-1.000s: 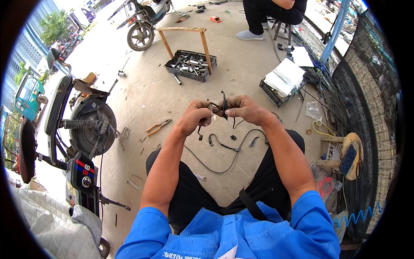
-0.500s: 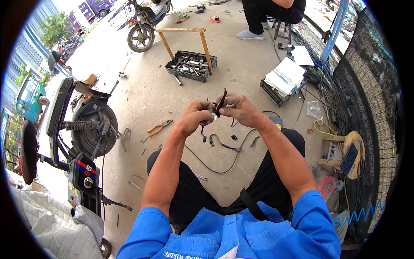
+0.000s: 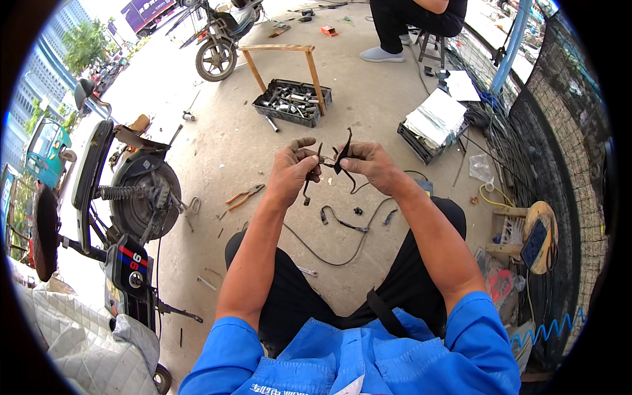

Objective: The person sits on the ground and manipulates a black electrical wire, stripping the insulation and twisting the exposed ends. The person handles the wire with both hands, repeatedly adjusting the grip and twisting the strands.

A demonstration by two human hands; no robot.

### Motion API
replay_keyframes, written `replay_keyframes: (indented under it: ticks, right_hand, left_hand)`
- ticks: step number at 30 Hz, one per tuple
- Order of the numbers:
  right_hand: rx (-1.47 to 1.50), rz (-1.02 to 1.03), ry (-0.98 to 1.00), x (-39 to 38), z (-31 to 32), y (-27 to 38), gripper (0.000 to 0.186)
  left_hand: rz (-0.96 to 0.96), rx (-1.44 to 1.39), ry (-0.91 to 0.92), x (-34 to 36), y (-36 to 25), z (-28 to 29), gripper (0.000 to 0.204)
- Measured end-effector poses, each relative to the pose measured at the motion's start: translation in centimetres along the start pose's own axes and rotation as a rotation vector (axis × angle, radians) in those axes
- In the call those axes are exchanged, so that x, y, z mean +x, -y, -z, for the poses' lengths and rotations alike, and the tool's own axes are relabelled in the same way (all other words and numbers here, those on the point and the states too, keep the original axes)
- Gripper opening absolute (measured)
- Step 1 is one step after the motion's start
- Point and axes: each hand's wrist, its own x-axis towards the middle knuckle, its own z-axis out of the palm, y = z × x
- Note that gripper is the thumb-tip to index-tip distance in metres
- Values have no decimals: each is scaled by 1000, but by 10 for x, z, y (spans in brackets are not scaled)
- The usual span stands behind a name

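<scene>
Both my hands are raised over the concrete floor, a small gap between them. Thumb and forefinger of my left hand [image 3: 291, 172] pinch a thin black cable [image 3: 307, 189], one end dangling below; its other fingers are partly raised. My right hand [image 3: 374, 166] is closed on a ragged black strip [image 3: 344, 146], perhaps tape, standing up from the fingertips. A thin dark wire loops down beneath that hand. Thin strands appear to link the two pieces, though the join is too small to make out. On the floor below lie short black cable pieces [image 3: 347, 226] and a long curved cable [image 3: 327, 263].
Orange-handled pliers [image 3: 245, 195] lie left of my arms. Ahead stands an open toolbox [image 3: 289, 117] of sockets with a wooden handle. A partly dismantled scooter [image 3: 135, 191] is at left. Papers [image 3: 436, 114] top a crate at right; a person in black trousers [image 3: 390, 26] sits beyond.
My hands have moved slightly apart, exposing the strands between them. Some fingers of my left hand have lifted. The black strip has turned and stands more to the right.
</scene>
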Motion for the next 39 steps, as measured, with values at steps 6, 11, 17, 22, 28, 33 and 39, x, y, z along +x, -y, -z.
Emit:
replay_keyframes:
  ticks: [6, 11, 17, 22, 28, 33, 39]
  right_hand:
    - [66, -12, -12, 1, 0, -1, 25]
    - [226, -24, -4, 5, 5, -8, 25]
    - [190, -23, 35, 2, 7, -5, 30]
    - [200, -40, 23, 2, 7, -4, 30]
    - [197, 24, -28, 1, 5, -5, 28]
    - [87, 34, 3, -1, 4, -1, 27]
    - [68, 26, 10, -3, 1, 6, 28]
  left_hand:
    - [-18, -20, -6, -1, -2, -2, 24]
    - [-27, -116, 116, 7, 10, 15, 17]
    - [-208, 43, 16, -1, 7, 1, 13]
    - [-322, 143, -10, -1, 8, 1, 10]
    - [-346, 414, -32, -4, 2, 1, 10]
    - [-465, 482, -79, -2, 8, 0, 9]
    - [-407, 493, -72, -3, 8, -1, 10]
